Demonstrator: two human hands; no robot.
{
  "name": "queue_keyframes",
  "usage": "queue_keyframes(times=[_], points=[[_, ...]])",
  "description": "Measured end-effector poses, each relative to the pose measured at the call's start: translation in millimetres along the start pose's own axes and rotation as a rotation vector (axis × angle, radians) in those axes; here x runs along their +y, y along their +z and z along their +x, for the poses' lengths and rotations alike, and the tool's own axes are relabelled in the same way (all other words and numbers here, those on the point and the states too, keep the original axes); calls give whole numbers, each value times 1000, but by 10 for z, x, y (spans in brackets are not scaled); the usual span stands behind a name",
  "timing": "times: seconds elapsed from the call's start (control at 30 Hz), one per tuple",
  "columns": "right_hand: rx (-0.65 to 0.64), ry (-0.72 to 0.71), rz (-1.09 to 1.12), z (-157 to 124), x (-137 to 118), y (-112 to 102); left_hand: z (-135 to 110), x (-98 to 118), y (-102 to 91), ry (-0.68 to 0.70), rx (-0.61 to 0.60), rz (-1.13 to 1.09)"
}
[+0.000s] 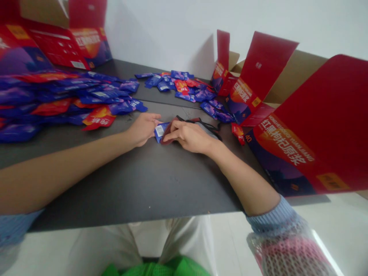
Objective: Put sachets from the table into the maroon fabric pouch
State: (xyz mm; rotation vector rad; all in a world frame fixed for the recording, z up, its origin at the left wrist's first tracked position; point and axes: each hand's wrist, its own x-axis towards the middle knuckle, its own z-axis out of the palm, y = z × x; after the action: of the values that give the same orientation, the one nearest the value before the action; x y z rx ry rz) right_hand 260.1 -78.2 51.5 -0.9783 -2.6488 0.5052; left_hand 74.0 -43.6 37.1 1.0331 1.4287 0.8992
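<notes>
My left hand (144, 129) pinches one end of a small blue sachet (159, 131) that has a white barcode label. My right hand (188, 135) is closed on a maroon cloth (166, 140), which lies over the sachet's other end. Under and behind my right hand there is a grey item with black edging (205, 128); I cannot tell whether it is one piece with the maroon cloth. Both hands rest low over the dark grey table (161, 180).
A large heap of blue and red sachets (63, 96) lies at the left, and a smaller pile (181, 84) at the back middle. Open red cartons (304, 134) stand along the right, with more cartons (66, 46) at the back left. A white wall (161, 34) closes off the back.
</notes>
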Motion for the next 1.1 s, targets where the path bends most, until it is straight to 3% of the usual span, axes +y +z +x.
queue_keyframes(times=[0.17,0.37,0.53,0.67,0.77,0.93,1.1], points=[[39,44,96,-21,333,9,2,-2,10,3,-10,19],[89,328,44,-182,790,-97,-20,-67,-28,96,-60,106],[275,391,-206,-173,489,-39,84,-226,-69,288,-67,159],[270,277,-289,-35,104,113,183,-301,-64,381,14,203],[225,207,-282,35,-33,196,171,-259,-46,326,20,115],[213,60,-160,53,-42,244,70,-150,-24,170,8,-13],[153,-60,-97,54,-93,223,74,-150,-56,219,9,24]])
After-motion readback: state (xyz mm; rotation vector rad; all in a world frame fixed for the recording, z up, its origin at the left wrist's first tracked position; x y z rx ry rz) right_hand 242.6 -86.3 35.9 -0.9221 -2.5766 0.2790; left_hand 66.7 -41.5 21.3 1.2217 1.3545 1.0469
